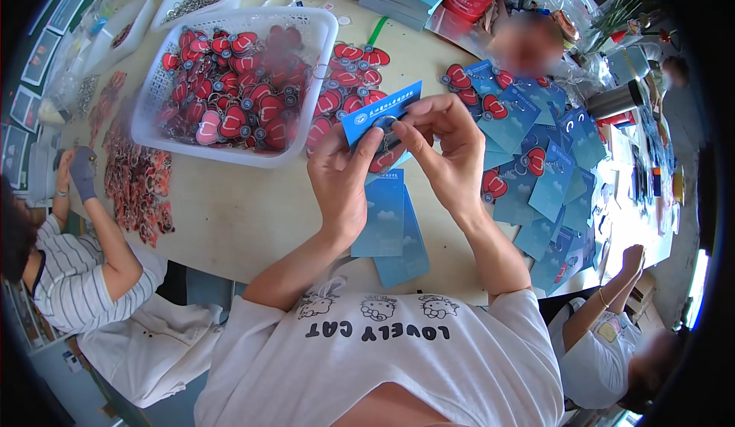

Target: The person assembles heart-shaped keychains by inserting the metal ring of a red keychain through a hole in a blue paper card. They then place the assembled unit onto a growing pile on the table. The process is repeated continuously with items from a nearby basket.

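1. Keep the blue card (pixel 380 113) steady with your left hand (pixel 342 186): its thumb presses the card's lower edge, and the fingers curl behind it, so the hand pinches the card.
2. Your right hand (pixel 450 155) closes thumb and fingertips at the card's right end, just over the red charm (pixel 385 159) that hangs behind the card. Work with the fingertips only; a full grip would likely bend the card.
3. Hold the card level and close to your chest, above the table (pixel 230 220), so the charm's ring stays in sight. The ring itself is too small to make out.
4. The card sits between both hands, touching each; the charm peeks out below it, between your thumbs.
5. More blue cards (pixel 392 228) lie on the table just under your wrists, within easy reach.
6. The white basket (pixel 230 78) of red charms stands to your left, past the left hand; finished cards with charms (pixel 528 140) spread to your right.
7. I judge that the fitting is midway.
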### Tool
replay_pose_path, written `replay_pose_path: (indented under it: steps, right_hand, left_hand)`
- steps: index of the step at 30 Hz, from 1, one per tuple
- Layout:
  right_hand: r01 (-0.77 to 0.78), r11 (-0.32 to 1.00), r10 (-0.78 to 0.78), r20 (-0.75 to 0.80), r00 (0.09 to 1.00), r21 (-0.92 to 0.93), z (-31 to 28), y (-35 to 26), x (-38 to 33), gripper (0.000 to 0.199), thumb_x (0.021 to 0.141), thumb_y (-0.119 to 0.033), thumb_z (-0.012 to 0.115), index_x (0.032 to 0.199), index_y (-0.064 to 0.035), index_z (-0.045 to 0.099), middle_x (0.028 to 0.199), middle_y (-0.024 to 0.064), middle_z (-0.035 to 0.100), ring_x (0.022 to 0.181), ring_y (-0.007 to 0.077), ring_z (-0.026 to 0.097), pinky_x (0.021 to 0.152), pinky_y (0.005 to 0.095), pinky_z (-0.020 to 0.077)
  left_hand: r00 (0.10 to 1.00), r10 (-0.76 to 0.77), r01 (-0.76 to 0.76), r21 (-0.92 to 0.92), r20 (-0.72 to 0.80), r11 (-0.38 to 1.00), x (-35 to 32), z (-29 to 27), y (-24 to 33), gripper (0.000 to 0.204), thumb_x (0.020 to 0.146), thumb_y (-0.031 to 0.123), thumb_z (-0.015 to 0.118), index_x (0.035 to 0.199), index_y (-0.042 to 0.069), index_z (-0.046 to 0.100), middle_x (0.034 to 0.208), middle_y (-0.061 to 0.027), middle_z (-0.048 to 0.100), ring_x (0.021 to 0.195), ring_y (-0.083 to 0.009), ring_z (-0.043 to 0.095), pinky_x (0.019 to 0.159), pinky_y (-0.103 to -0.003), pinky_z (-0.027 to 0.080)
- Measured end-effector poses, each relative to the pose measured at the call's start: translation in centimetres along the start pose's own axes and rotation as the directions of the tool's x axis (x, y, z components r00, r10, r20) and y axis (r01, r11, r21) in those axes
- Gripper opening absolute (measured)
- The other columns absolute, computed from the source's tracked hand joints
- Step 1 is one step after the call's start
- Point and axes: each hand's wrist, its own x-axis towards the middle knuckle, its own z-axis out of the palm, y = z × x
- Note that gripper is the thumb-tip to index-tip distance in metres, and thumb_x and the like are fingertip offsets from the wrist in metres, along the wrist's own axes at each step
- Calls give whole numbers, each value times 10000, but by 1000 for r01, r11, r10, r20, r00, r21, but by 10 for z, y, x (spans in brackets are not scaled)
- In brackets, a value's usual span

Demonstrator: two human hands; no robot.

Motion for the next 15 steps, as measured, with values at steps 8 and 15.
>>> replay_pose_path:
  steps: [8, 15]
  right_hand:
    - [160, 986, -166, -159, 973, -52, 6, 5, 1, 437, 753, -119, 805, 1081, -22, 533, 882, 17, 552, 955, 122, 542, 665, 242, 448]
    - [-19, 989, 16, 19, 1000, 149, 8, -8, -7, 208, 894, -107, 685, 1010, 26, 573, 916, 46, 648, 839, 69, 588, 749, 234, 500]
  left_hand:
    - [997, 67, -68, 67, 25, 995, -1, 0, 1, 175, 898, 23, 644, 1073, 15, 636, 1032, -39, 660, 948, -91, 593, 855, -252, 454]
    - [1000, -2, 2, -19, 20, 1000, -3, 4, 7, 156, 891, 12, 652, 1047, 1, 641, 1002, -48, 658, 938, -98, 593, 852, -262, 463]
